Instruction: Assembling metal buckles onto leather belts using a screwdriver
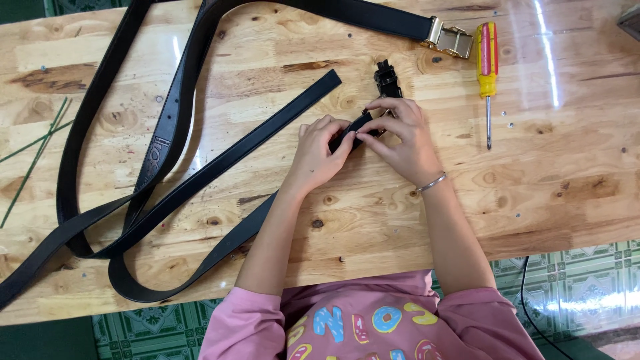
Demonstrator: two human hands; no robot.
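Pinched between both sets of fingertips is the end of a black belt strap [267, 210], right at the middle of the frame, and I've got it closed in from two sides: my left hand [319, 155] clamps the strap from below-left, my right hand [402, 137] curls over it from the right, thumbs nearly touching. Just above my right fingers sits a small black buckle [387, 79], its near end running under them; whether it's already seated on the strap I can't tell, my fingers hide the joint. To my mind the thing to get right is keeping the strap end square and flat to the wooden table [373, 220] while I press, with my left holding firm so it doesn't slide back toward the lower left where the strap trails off. Both wrists are low, forearms angling up from the bottom centre, right wrist wearing a thin silver bangle [432, 182]. Off to the upper right lies a yellow-and-red screwdriver [487, 70], well apart from my hands, tip pointing down the frame. Another black belt with a gold buckle [450, 37] loops across the top and left side.
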